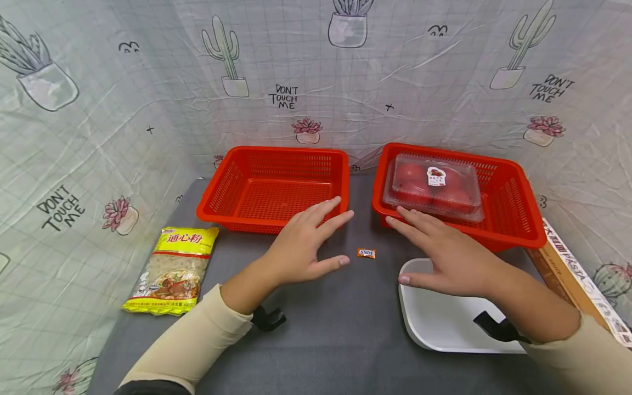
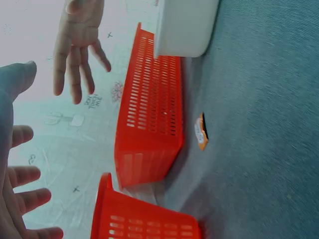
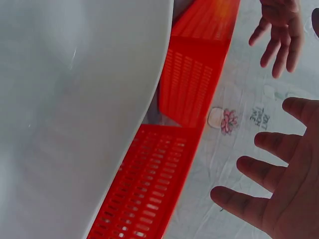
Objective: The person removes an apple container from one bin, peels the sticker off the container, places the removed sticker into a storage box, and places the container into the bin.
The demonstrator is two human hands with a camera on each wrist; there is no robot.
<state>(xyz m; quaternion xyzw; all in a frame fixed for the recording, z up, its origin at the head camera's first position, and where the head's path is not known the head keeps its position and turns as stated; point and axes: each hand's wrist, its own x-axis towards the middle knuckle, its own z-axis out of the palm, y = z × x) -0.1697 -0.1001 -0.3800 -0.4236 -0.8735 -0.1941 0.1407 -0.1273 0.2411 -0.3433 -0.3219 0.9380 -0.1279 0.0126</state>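
My left hand (image 1: 301, 244) hovers over the grey table with fingers spread and nothing in it, just in front of the left red basket (image 1: 271, 226). Held above the white tray (image 1: 464, 329), my right hand (image 1: 451, 252) is likewise spread and holds nothing. Its fingertips overlap the front rim of the right red basket (image 1: 513, 219) in the head view. Inside that basket sits a clear plastic box of tomatoes (image 1: 434, 189) with a white label. Between the hands, a small orange-wrapped candy (image 1: 366, 253) lies on the table; the left wrist view shows the same candy (image 2: 201, 132).
On the left lies a yellow bag of macaroni (image 1: 170, 271). A long pasta box (image 1: 577, 274) stands along the right side, behind the right forearm. Printed cloth (image 1: 355, 88) hangs around the back and sides of the grey table (image 1: 326, 340).
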